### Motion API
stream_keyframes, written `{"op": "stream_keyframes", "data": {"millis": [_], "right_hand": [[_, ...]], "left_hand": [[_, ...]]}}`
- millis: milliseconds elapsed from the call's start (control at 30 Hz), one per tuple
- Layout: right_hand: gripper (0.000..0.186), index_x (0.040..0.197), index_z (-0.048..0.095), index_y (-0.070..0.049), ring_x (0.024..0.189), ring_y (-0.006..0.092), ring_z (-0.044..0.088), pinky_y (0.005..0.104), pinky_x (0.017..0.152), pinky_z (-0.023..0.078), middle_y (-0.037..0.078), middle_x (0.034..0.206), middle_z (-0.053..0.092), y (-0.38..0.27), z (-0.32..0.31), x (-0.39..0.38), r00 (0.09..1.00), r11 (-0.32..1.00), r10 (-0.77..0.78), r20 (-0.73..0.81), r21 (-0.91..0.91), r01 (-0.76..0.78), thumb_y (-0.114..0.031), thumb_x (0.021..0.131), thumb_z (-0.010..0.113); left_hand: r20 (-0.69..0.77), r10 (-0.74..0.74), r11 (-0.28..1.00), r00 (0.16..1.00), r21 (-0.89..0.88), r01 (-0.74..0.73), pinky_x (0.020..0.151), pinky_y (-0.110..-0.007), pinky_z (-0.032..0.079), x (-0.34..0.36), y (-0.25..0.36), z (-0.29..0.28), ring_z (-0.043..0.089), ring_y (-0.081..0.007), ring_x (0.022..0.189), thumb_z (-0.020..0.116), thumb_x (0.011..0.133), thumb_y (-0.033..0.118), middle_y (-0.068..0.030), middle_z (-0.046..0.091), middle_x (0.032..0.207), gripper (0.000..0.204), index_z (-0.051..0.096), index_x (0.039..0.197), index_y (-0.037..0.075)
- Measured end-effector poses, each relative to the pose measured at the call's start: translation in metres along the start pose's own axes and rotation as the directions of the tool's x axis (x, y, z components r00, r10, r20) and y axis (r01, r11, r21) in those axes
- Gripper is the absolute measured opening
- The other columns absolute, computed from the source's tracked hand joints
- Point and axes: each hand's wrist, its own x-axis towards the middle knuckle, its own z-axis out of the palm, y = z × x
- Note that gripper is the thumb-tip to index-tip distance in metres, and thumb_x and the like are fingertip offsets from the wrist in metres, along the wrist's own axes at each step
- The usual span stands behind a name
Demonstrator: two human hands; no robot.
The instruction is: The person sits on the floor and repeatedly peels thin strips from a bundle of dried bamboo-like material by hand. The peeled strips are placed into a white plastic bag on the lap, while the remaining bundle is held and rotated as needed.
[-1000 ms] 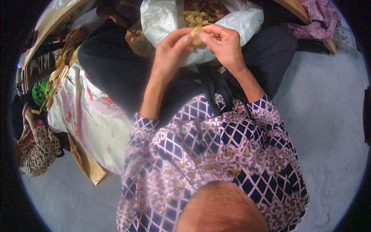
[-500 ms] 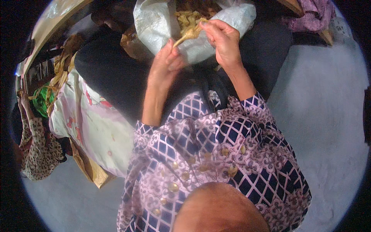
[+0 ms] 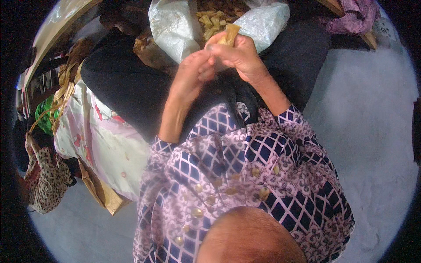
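My right hand (image 3: 241, 55) is closed round a tan piece of folded dried plant strip (image 3: 230, 31), whose wide end sticks up past the fingers. Against its thumb presses my left hand (image 3: 192, 70), fingers curled and pinched; what lies between them is hidden. Both hands are over my lap, just in front of a white woven plastic sack (image 3: 173, 30) with its mouth wide. Inside the sack lie several similar tan pieces (image 3: 211, 22).
At the left a co-worker's patterned sleeve (image 3: 46, 184) and hand reach toward long dried strips (image 3: 63, 98) beside a green bundle (image 3: 44, 116). A white printed cloth (image 3: 103, 140) lies by my left knee, over brown paper (image 3: 103, 193). Purple fabric (image 3: 357, 17) hangs at the upper right.
My hands have come together and slightly lower; the strip, earlier stretched between them with a knotted middle, is now mostly hidden in my right hand. The co-worker's arm has shifted down.
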Motion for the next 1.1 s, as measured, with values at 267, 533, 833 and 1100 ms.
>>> {"op": "stream_keyframes", "data": {"millis": [267,533,833,1100], "right_hand": [[0.009,0.077,0.052,-0.008,0.045,-0.0009,0.033,0.0158,0.039,0.023,-0.007,0.061,0.042,-0.011,-0.014,-0.003,0.992,0.959,0.127,0.017,0.252,-0.127,-0.012,0.080,0.060],[0.009,0.084,0.055,-0.005,0.048,0.0010,0.037,0.0149,0.041,0.028,-0.004,0.067,0.047,-0.043,0.007,0.012,0.994,0.997,0.042,-0.099,-0.053,-0.047,-0.005,0.078,0.062],[0.008,0.084,0.054,-0.007,0.049,0.0019,0.040,0.0149,0.041,0.030,-0.003,0.065,0.049,-0.053,0.001,0.014,0.991,0.993,0.069,-0.111,-0.088,-0.079,-0.008,0.080,0.061],[0.012,0.088,0.056,-0.004,0.049,0.0044,0.046,0.0171,0.044,0.036,-0.001,0.064,0.055,-0.149,0.019,0.096,0.884,0.858,-0.467,0.028,-0.230,0.460,-0.012,0.081,0.063]], "left_hand": [[-0.173,-0.104,0.946,0.979,-0.323,0.044,0.041,-0.017,0.026,-0.002,0.003,0.018,0.026,-0.0026,0.043,0.046,0.092,0.026,0.0083,0.031,0.054,0.023,0.046,0.076,0.009],[-0.158,0.094,0.963,0.983,0.266,-0.050,0.043,-0.018,0.026,0.001,0.038,0.014,0.033,-0.0035,0.046,0.052,0.089,0.024,0.0063,0.042,0.055,0.024,0.057,0.078,0.003],[-0.109,0.001,0.999,0.994,0.050,0.004,0.042,-0.018,0.028,0.007,0.040,0.009,0.035,-0.0040,0.044,0.051,0.089,0.021,0.0050,0.042,0.054,0.021,0.057,0.079,0.003],[0.222,0.635,0.368,0.740,0.755,-0.543,0.054,-0.020,0.044,0.068,0.189,0.056,0.055,-0.0072,0.059,0.057,0.084,0.014,-0.0021,0.060,0.066,0.017,0.062,0.088,-0.002]]}}
